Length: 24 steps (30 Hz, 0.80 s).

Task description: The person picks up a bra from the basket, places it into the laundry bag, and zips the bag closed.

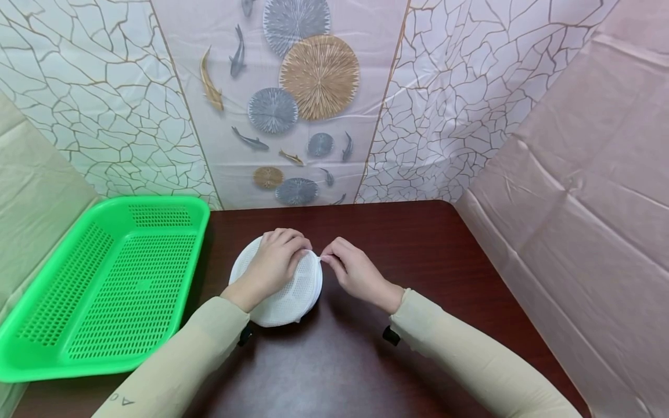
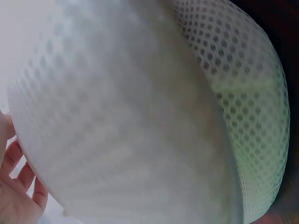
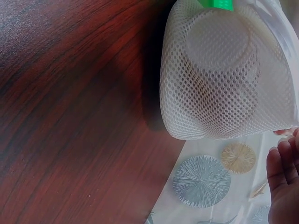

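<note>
A white mesh laundry bag [image 1: 282,305], round-topped with a pale zipper rim [image 3: 280,32], stands on the dark wooden table. My left hand [image 1: 277,258] lies over its top and grips the far rim with bent fingers. At the rim's right side, my right hand [image 1: 359,273] pinches a small white tab [image 1: 320,258], which looks like the zipper pull. Through the mesh in the right wrist view, a pale round shape [image 3: 217,42] shows inside; its kind is unclear. The bag's mesh wall [image 2: 252,126] fills much of the left wrist view, partly blurred.
To the left stands a green plastic basket [image 1: 201,232] with slotted walls and floor. The dark red-brown table [image 1: 418,244] reaches back to a patterned cloth wall [image 1: 298,145]. Plain, creased cloth [image 1: 569,191] hangs along the right side.
</note>
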Tool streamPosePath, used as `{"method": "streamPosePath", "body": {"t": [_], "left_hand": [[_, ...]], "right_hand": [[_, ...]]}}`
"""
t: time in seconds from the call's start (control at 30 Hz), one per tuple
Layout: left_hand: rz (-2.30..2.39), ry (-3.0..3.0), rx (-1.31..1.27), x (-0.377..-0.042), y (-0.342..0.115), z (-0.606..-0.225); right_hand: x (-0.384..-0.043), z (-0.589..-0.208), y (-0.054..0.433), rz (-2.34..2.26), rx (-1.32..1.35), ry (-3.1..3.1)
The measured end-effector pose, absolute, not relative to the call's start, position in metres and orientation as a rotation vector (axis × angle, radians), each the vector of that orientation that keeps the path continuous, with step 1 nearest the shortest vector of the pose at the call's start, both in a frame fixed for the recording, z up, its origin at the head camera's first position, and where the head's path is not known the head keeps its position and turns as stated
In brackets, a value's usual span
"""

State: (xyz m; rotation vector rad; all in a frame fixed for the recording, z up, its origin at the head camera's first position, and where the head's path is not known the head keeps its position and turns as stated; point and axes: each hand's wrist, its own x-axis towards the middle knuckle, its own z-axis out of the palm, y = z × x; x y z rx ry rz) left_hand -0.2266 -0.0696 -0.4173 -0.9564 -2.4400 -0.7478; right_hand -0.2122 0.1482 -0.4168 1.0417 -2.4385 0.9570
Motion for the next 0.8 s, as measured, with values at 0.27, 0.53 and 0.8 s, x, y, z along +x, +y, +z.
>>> {"method": "streamPosePath", "body": {"t": [0.27,0.53,0.8], "left_hand": [[-0.745,-2.449,-0.91,-0.2268,-0.0716,-0.4166],[-0.737,-2.481,-0.85,-0.2272,-0.0717,-0.415],[-0.744,-2.497,-0.792,-0.2269,-0.0726,-0.4137]], "right_hand": [[-0.212,-0.4187,0.1489,0.965,1.05,-2.448],[-0.2118,-0.4184,0.1511,0.963,1.047,-2.452],[-0.2103,-0.4184,0.1526,0.963,1.036,-2.452]]}}
